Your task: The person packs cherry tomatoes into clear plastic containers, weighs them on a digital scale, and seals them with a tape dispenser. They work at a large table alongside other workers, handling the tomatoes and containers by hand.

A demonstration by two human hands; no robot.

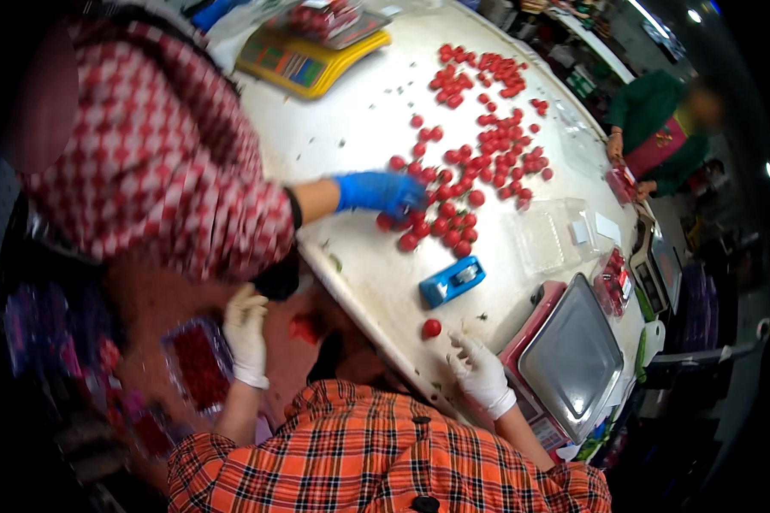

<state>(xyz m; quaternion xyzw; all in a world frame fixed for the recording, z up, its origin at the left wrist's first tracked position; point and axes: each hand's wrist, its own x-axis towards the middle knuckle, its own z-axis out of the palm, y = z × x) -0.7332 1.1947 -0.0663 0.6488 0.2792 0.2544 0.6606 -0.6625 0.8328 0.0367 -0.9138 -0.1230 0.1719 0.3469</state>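
My left hand [247, 333], in a white glove, is off the table's left edge above the floor, fingers loosely bent with nothing seen in them. My right hand [481, 372], gloved in white too, is low over the table's near edge, fingers spread, between a single cherry tomato [431, 329] and a pink scale with a steel pan [572, 359]. Beyond the lone tomato lies a blue tape dispenser [453, 282]. Many cherry tomatoes [500, 151], some with green stems, are spread loose over the white table [359, 269]. Clear plastic clamshell boxes [552, 237] lie to their right.
At left a co-worker's blue-gloved hand [385, 192] reaches into the tomatoes. A yellow scale [311, 61] bears a filled pack. Across the table another person holds a pack [622, 183]. A filled clamshell [613, 282] lies beyond my scale. A lined crate of red fruit [199, 365] is low at left.
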